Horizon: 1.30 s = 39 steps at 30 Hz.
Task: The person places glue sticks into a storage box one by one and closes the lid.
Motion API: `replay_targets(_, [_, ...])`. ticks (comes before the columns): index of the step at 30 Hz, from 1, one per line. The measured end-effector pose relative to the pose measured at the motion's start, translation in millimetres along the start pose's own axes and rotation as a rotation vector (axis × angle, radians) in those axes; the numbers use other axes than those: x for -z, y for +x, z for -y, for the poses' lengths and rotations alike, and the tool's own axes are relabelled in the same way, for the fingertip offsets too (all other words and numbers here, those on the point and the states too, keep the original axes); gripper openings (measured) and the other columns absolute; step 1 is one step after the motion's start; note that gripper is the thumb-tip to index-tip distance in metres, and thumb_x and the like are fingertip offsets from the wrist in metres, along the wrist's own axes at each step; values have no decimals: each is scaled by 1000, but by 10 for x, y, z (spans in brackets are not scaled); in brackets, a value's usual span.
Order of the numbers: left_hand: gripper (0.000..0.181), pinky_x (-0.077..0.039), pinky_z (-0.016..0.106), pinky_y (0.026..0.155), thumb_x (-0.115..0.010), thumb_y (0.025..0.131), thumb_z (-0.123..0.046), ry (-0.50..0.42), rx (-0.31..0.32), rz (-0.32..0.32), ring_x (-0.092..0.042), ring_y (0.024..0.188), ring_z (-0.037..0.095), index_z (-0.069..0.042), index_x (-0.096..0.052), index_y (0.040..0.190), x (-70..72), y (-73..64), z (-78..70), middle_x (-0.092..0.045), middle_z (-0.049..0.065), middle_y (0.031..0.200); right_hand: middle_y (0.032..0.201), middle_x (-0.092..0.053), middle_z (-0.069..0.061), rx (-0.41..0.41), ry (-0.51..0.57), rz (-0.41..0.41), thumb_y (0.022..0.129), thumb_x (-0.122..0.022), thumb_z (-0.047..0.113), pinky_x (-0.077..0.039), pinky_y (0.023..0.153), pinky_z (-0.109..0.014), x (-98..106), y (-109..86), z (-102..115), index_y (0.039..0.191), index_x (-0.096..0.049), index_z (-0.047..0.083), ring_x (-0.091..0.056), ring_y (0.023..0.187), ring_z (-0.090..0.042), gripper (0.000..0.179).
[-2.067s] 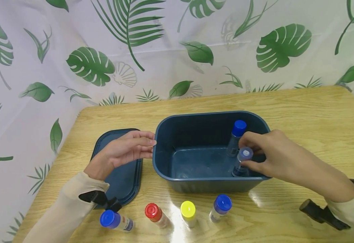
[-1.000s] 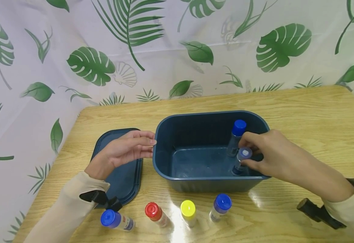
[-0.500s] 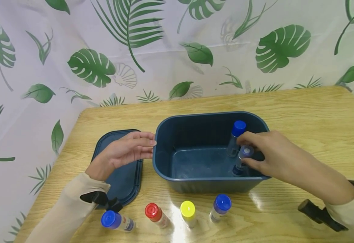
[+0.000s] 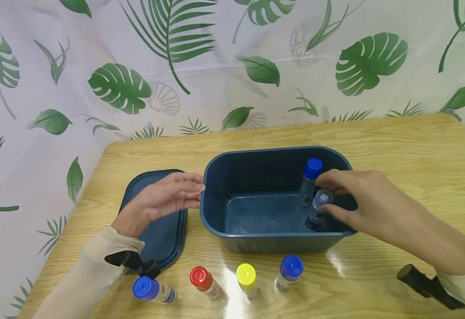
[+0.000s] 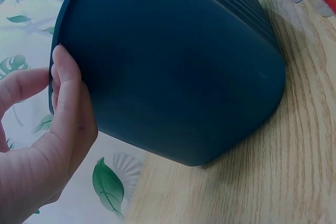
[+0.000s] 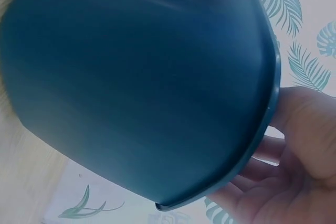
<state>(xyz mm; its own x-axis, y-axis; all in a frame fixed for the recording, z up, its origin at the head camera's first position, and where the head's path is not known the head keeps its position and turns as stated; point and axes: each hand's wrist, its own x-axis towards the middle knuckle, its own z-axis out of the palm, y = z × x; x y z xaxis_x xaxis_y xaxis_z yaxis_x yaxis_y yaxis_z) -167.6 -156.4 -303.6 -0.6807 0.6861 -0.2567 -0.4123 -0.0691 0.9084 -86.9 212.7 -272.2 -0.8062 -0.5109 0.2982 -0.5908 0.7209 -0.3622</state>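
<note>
A dark blue plastic box [image 4: 272, 243] stands uncovered on the table. My left hand [image 4: 166, 199] holds its left rim, thumb tip at the edge and fingers against the outer wall, as the left wrist view [image 5: 55, 124] also shows. Inside, at the right end, a blue-capped clear bottle [image 4: 307, 190] stands upright. In front of it is a smaller clear bottle with a translucent cap [image 4: 316, 215], slightly tilted. My right hand [image 4: 369, 199] reaches over the right rim, thumb and fingers spread around that cap; the thumb overlaps it. The box wall hides the bottles in the right wrist view.
The box's dark blue lid [image 4: 162, 239] lies at the left, under the left forearm. Along the front stand a blue-capped bottle [image 4: 154, 290], a red-capped bottle [image 4: 206, 282], a yellow-capped bottle [image 4: 247, 280] and another blue-capped bottle [image 4: 289, 272]. A leaf-print cloth [image 4: 216, 66] hangs behind.
My right hand's fingers have spread from the translucent-capped bottle and the hand has shifted slightly right. The bottle stays standing in the box. The left hand keeps its place.
</note>
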Motion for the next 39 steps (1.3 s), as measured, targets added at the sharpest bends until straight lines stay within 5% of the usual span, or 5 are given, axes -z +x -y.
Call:
replay_targets(14, [22,-55,31,84,-41,97,5,4,2,-5,-65,82,16,-3,-61,97,-2,-2,-6,-64,7,89,94,-71,-1,57,-34,-131,66,-86,2,-58,66,-29,47,-66,52,103,-67,7,-70,78,-16,41])
replay_targets(24, [22,-55,30,83,-43,97,4,5,4,2,-65,82,16,-5,-63,95,-8,4,-22,-66,6,88,91,-72,2,62,-70,-214,61,-87,3,-45,74,-4,129,-150,88,99,-69,10,-70,75,-13,42])
replay_targets(39, [24,-55,31,83,-42,97,5,16,0,1,-65,82,16,-5,-63,96,3,-5,-14,-66,6,88,89,-71,8,4,-93,-261,60,-86,2,-45,72,-4,160,-294,130,95,-71,17,-68,73,-8,42])
